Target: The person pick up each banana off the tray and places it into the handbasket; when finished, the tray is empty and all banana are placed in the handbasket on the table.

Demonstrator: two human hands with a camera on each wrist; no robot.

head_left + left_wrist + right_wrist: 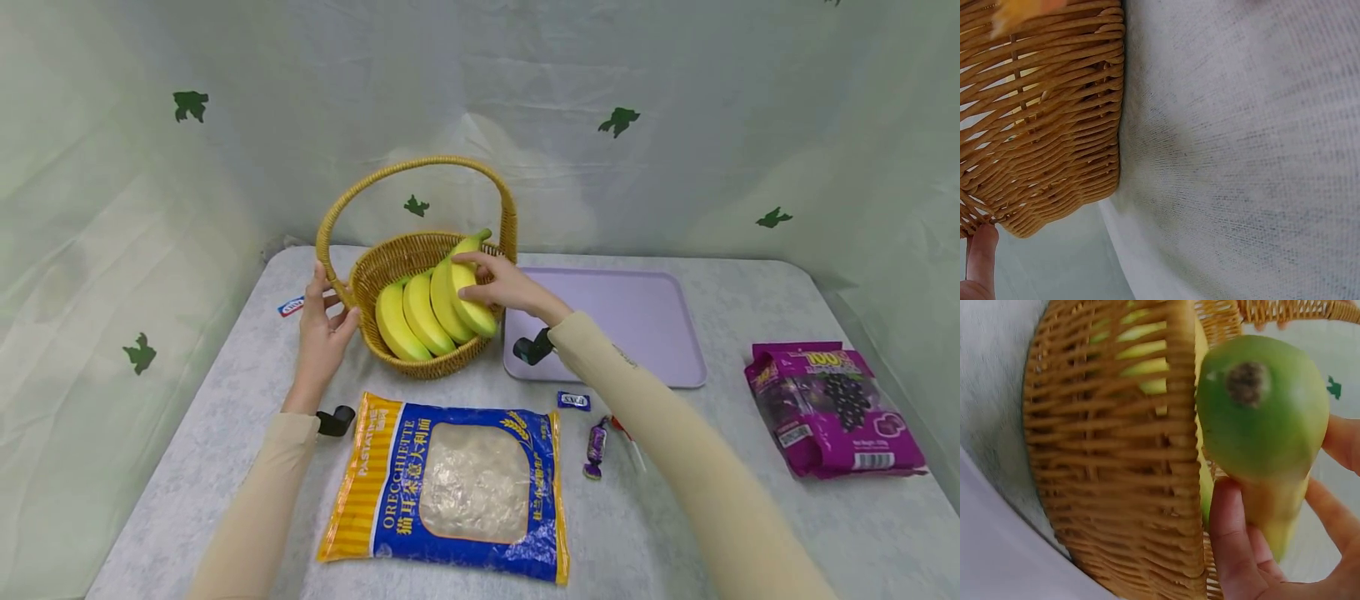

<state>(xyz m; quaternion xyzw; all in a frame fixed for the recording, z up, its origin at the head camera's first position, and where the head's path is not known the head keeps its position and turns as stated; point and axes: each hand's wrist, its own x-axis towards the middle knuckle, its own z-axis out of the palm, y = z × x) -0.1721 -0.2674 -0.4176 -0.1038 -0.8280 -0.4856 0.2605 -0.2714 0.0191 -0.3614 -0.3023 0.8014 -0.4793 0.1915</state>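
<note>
While the basket is steadied from one side, the fruit in it is gripped from the other; items read left to right.

Left hand (324,327): fingers curled against the basket's left wall where the handle joins the rim; this grip reads as a brace that keeps the light wicker from sliding.
Basket (390,260): woven wicker with an arched handle, standing upright on the surface (225,417) towards the back; its base sits flat on the cloth in the left wrist view.
Bananas (427,312): a yellow bunch with green tips, lying inside the basket and leaning over its right rim.
Right hand (504,286): fingers and thumb wrapped round the outermost banana, a closed grip taken from the right so the handle is not in the way.
Pasta bag (457,483): lies flat at the front, near the person.
Tray (645,321): lilac, just right of the basket.
Sweets (597,446): small wrapped pieces in front of the tray.
Purple pouch (832,408): lies at the far right.
</note>
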